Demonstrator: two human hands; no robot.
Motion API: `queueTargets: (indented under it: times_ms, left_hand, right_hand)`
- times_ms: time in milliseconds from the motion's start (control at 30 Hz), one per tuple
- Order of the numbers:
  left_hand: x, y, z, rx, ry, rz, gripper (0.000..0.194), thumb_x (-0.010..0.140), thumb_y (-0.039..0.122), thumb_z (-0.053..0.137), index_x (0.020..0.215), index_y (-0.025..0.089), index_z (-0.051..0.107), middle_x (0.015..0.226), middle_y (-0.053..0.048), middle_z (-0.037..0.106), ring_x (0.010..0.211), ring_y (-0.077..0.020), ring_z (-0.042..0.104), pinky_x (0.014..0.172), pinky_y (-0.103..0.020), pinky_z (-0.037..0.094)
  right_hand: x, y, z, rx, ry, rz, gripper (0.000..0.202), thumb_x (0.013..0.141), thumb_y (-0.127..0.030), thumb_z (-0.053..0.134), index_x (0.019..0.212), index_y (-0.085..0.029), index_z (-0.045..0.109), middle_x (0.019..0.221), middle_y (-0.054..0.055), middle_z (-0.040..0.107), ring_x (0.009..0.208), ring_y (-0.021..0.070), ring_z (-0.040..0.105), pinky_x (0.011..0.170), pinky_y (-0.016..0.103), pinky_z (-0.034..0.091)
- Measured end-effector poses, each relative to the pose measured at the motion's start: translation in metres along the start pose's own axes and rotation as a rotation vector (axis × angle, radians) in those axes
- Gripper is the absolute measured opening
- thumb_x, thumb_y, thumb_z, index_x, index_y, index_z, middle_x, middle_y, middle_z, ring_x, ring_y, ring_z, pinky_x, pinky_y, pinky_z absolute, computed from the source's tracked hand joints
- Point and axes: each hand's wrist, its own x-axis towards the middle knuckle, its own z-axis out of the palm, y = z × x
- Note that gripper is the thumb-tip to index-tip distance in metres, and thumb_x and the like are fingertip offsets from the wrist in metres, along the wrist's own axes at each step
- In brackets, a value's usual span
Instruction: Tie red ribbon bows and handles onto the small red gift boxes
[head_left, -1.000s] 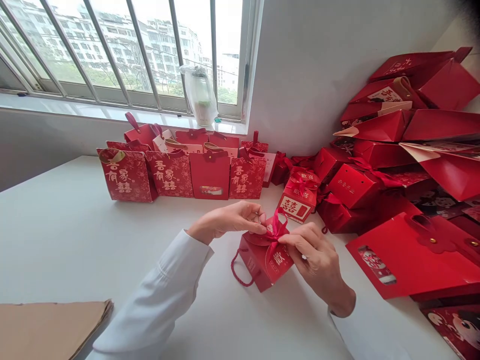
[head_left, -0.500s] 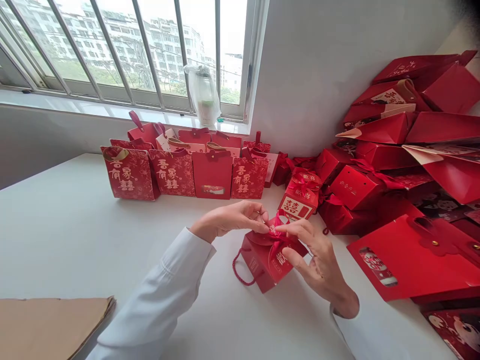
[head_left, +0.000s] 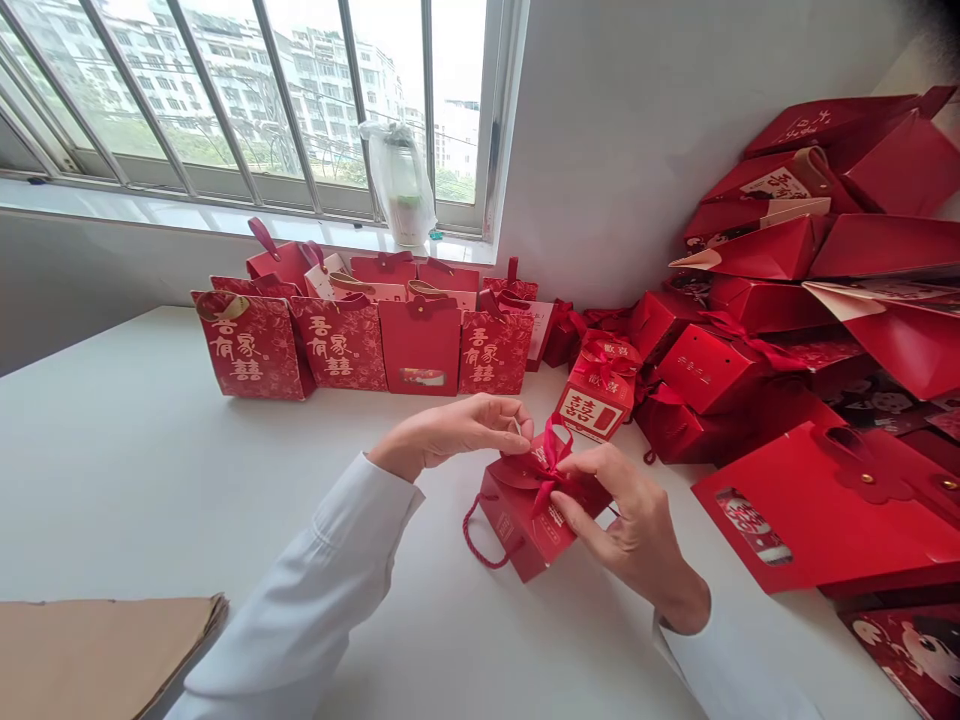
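A red gift box [head_left: 525,520] with a twisted cord handle [head_left: 480,545] stands on the white table, a red ribbon bow [head_left: 551,460] on its top. At the bow's left side is my left hand [head_left: 469,432], thumb and fingertips pressed together over the box's back edge; what they pinch is too small to make out. From the right, my right hand [head_left: 626,515] reaches over the box, its thumb and index finger apart on either side of the ribbon, touching the bow and the lid. Its other fingers are curled under.
Red gift bags [head_left: 337,345] stand in a row below the window. Behind the box sits another ribboned box [head_left: 600,385]. Red boxes and bags [head_left: 712,370] are piled at the right. Brown cardboard [head_left: 105,650] lies at the front left, and a bagged jar [head_left: 405,190] stands on the sill.
My left hand has drawn slightly back from the ribbon knot. The right thumb has moved left onto the ribbon, and the bow's loop now shows more upright. The view has shifted slightly.
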Motion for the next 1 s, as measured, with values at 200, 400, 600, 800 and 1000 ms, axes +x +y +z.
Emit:
queueTargets:
  times_ms: [200, 400, 600, 800, 1000]
  left_hand:
    - [-0.002, 0.008, 0.006, 0.071, -0.026, 0.030, 0.019, 0.076, 0.034, 0.067, 0.078, 0.017, 0.059, 0.077, 0.001, 0.058, 0.072, -0.0115, 0.050, 0.064, -0.023, 0.037]
    - [-0.001, 0.009, 0.007, 0.310, -0.011, 0.176, 0.014, 0.071, 0.027, 0.070, 0.079, 0.018, 0.064, 0.079, 0.001, 0.060, 0.073, -0.0121, 0.050, 0.065, -0.022, 0.039]
    - [0.005, 0.002, 0.011, 0.252, 0.044, 0.187, 0.007, 0.077, 0.023, 0.064, 0.078, 0.017, 0.067, 0.081, -0.001, 0.066, 0.075, -0.0127, 0.057, 0.067, -0.021, 0.044]
    - [0.010, -0.005, 0.010, 0.101, 0.035, 0.149, 0.007, 0.076, 0.022, 0.066, 0.078, 0.016, 0.067, 0.081, -0.002, 0.067, 0.077, -0.0129, 0.059, 0.068, -0.021, 0.046]
    - [0.010, -0.008, 0.011, 0.064, 0.019, 0.158, 0.007, 0.077, 0.022, 0.066, 0.079, 0.016, 0.069, 0.081, -0.002, 0.067, 0.077, -0.0120, 0.058, 0.068, -0.019, 0.046]
  right_hand:
    - [0.001, 0.000, -0.002, -0.062, 0.051, 0.003, 0.012, 0.085, -0.010, 0.055, 0.087, -0.021, 0.060, 0.080, 0.001, 0.061, 0.072, 0.0130, 0.056, 0.064, 0.025, 0.048]
    - [0.000, 0.002, -0.001, -0.106, 0.102, -0.037, 0.022, 0.084, -0.004, 0.049, 0.087, -0.022, 0.062, 0.080, 0.001, 0.062, 0.073, 0.0141, 0.057, 0.063, 0.026, 0.049]
    - [-0.001, 0.001, 0.002, -0.169, 0.181, -0.082, 0.023, 0.086, -0.005, 0.050, 0.073, -0.022, 0.060, 0.072, 0.001, 0.058, 0.066, 0.0128, 0.053, 0.057, 0.024, 0.044]
    - [-0.001, 0.002, 0.005, -0.197, 0.207, 0.001, 0.021, 0.086, -0.007, 0.050, 0.095, -0.021, 0.061, 0.075, 0.000, 0.061, 0.065, 0.0129, 0.055, 0.062, 0.025, 0.047]
    - [-0.001, 0.003, 0.005, -0.178, 0.205, -0.005, 0.022, 0.084, -0.005, 0.053, 0.087, -0.021, 0.066, 0.077, 0.000, 0.063, 0.069, 0.0128, 0.058, 0.062, 0.023, 0.048]
